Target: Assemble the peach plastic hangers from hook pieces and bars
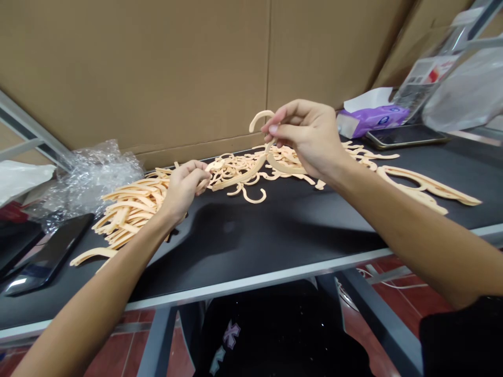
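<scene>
A cream-coloured hanger with a curved hook is held up above the black table. My right hand pinches it at the base of its hook, which curls out to the left of my fingertips. At the tip of the hanger's left arm is my left hand, its fingers closed; what they grip there is too small to make out. Behind the hanger lies a spread of small cream hook pieces. A heap of curved cream arm pieces lies left of and partly behind my left hand.
Cream hanger parts lie on the right of the black table. Beyond them are a phone and a purple tissue pack. Clear plastic wrap and a dark phone lie left. Cardboard stands behind.
</scene>
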Demonstrator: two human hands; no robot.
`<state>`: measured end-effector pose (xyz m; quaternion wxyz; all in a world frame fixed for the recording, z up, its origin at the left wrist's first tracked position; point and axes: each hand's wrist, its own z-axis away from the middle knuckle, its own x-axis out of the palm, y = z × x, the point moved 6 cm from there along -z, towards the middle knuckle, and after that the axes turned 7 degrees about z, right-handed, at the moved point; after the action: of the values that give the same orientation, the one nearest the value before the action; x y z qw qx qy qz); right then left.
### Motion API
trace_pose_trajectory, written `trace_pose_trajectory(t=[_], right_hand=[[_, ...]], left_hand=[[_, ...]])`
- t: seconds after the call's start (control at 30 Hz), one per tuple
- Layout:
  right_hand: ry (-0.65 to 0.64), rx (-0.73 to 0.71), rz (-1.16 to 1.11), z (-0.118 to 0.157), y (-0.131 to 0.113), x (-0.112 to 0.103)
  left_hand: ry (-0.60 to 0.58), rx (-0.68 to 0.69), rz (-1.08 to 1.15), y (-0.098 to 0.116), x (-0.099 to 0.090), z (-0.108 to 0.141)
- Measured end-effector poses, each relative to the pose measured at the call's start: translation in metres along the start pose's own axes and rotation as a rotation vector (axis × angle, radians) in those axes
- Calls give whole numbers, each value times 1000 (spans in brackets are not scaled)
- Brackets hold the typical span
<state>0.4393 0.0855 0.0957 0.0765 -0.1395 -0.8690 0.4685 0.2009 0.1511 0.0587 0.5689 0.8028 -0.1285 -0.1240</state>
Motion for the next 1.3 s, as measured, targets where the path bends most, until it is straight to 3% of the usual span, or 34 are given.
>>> trace_pose_trajectory(t=[0.27,0.63,0.8,0.93,1.07,1.3], right_hand=[[0,-12,11,2,-2,1],[-15,-7,-12,2,-3,2],[-11,-39,-15,3,-6,2],[-26,-44,-26,3,-5,4],[-36,-36,-33,3,-5,4],[-99,-82,-21,6,-2,10]], left_hand=[[-124,-18,21,-7,10,5],[-16,108,-204,-3,-14,-5],[-107,116,-290,2,0,4],[-252,26,-463,-7,9,12],[-335,19,-544,-12,11,13],[-170,78,-558,-5,5,12]])
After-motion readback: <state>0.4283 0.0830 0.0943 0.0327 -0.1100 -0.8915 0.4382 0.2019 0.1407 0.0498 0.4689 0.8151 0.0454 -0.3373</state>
